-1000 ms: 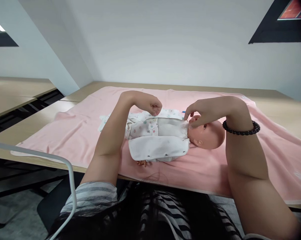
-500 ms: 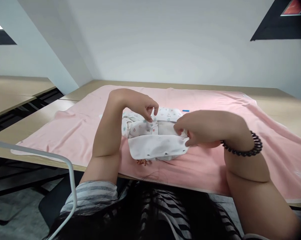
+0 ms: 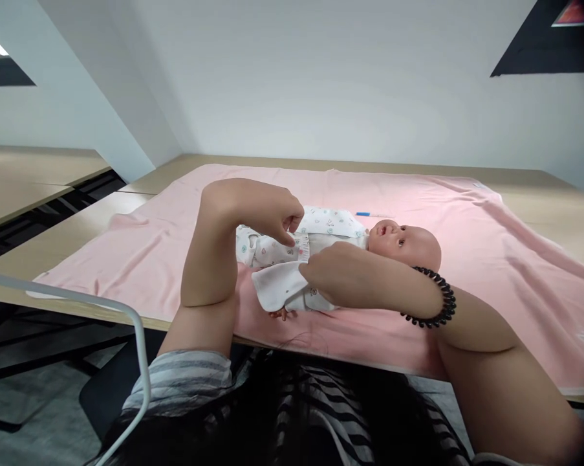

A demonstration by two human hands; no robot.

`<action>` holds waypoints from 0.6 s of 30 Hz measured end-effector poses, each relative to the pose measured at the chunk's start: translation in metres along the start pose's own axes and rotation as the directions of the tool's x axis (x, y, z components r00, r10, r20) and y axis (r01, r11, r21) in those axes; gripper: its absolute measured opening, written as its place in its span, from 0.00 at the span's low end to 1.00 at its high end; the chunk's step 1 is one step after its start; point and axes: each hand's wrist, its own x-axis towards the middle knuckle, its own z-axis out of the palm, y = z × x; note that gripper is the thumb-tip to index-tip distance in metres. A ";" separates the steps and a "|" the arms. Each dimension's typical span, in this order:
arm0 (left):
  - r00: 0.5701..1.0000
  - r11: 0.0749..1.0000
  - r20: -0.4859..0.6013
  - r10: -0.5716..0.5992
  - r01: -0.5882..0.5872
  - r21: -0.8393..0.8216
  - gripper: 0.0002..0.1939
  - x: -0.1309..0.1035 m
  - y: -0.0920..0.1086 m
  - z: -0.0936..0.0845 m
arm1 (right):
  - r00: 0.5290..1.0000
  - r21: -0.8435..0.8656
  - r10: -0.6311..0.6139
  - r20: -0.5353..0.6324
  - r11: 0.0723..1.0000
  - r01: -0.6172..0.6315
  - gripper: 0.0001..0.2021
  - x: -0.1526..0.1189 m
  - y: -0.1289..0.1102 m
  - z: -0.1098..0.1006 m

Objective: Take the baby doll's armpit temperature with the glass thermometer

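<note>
A baby doll [image 3: 404,246] lies on its back on a pink blanket [image 3: 151,259], its head to the right. It wears a white printed top [image 3: 333,222], whose near flap [image 3: 278,285] is spread toward the table's front edge, and printed trousers [image 3: 272,251]. My left hand [image 3: 277,210] is over the doll's waist, fingers curled, with the thumb apart from them and nothing between them. My right hand [image 3: 333,272], closed, is at the near flap of the top; its fingertips are mostly hidden, and the flap's edge meets them.
A thin blue and white stick [image 3: 364,214] lies on the blanket behind the doll. The wooden table [image 3: 524,178] shows around the blanket. A white curved bar [image 3: 139,343] is at the lower left, and a second table [image 3: 24,168] stands at the left.
My right hand has moved left and toward me, onto the near flap, and has closed. The doll's head has come into view. The flap's right part is drawn back; my left hand has hardly moved.
</note>
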 end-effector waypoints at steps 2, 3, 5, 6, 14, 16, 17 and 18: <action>1.000 1.000 -0.005 0.013 -0.013 -0.022 0.17 -0.002 0.003 0.001 | 0.993 -0.048 0.116 0.022 0.992 -0.115 0.13 0.005 0.008 -0.010; 1.000 1.000 -0.002 0.015 -0.015 -0.023 0.18 -0.003 0.005 0.001 | 0.983 -0.063 0.184 0.019 0.981 -0.183 0.13 0.008 0.012 -0.014; 1.000 1.000 0.016 0.027 -0.027 -0.017 0.21 -0.003 0.008 0.002 | 0.955 -0.073 0.296 -0.029 0.952 -0.297 0.15 0.013 0.022 -0.019; 0.999 0.999 0.026 0.034 -0.034 -0.015 0.22 -0.002 0.010 0.003 | 0.941 -0.072 0.332 -0.068 0.939 -0.337 0.16 0.014 0.028 -0.020; 0.997 0.994 -0.060 -0.055 0.060 0.092 0.11 0.013 0.017 0.009 | 0.897 0.014 0.417 -0.148 0.908 -0.419 0.13 0.013 0.062 -0.015; 0.994 0.991 -0.062 -0.091 0.096 0.095 0.06 0.015 0.013 0.006 | 0.905 -0.004 0.416 -0.090 0.908 -0.418 0.08 0.007 0.067 -0.018; 0.992 0.990 -0.064 -0.109 0.114 0.082 0.04 0.016 0.010 0.004 | 0.907 -0.029 0.419 -0.048 0.907 -0.420 0.06 0.004 0.069 -0.020; 0.990 0.989 -0.064 -0.128 0.132 0.070 0.03 0.017 0.008 0.002 | 0.905 -0.053 0.425 -0.004 0.904 -0.424 0.04 0.000 0.073 -0.022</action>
